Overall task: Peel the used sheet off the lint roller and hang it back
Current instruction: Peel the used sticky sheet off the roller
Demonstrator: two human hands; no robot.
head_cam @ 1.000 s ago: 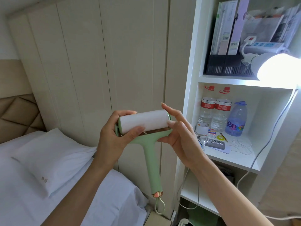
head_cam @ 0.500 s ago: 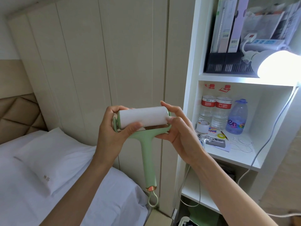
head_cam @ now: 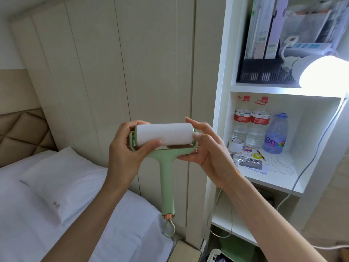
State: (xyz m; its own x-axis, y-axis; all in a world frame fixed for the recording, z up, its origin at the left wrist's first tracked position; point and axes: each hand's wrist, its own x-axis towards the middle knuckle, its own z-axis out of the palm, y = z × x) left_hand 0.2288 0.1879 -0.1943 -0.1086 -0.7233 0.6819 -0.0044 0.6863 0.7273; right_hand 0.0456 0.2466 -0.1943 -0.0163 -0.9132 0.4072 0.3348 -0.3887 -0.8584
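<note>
The person is holding the lint roller (head_cam: 166, 148) up at chest height w/ both hands, in front of the panelled wall (head_cam: 113, 72). The white roll (head_cam: 164, 134) is lying crosswise, long axis running left-right betw. the two hands, and the green handle (head_cam: 167, 186) is hanging straight down below the grip, hang loop (head_cam: 169, 228) at the very bottom.

Left hand (head_cam: 125, 154) is clamped round the left end of the roll: fingers curling over the top, thumb (head_cam: 151, 145) pressing flat on the front face of the sheet. Right hand (head_cam: 205, 154) is cupping the right end, fingers under the green yoke, thumb tip sitting right at the roll's right edge. Both closed on the roller, neither free.

The relation that matters, I'd say: the sheet's free edge has to be found somewhere along that front face, and both thumbs are already on it, the right one nearer an end. Can't see any lifted edge or seam yet, so the peel looks not begun.

Writing: to the right of the grip, in the white shelf unit (head_cam: 222, 110), two water bottles (head_cam: 251, 127) w/ red-and-white labels, print too small to read; a bluish bottle (head_cam: 275, 135) showing letters like "en". Below-left of the grip, the pillow (head_cam: 56, 186) is carrying small characters I can't make out.
</note>
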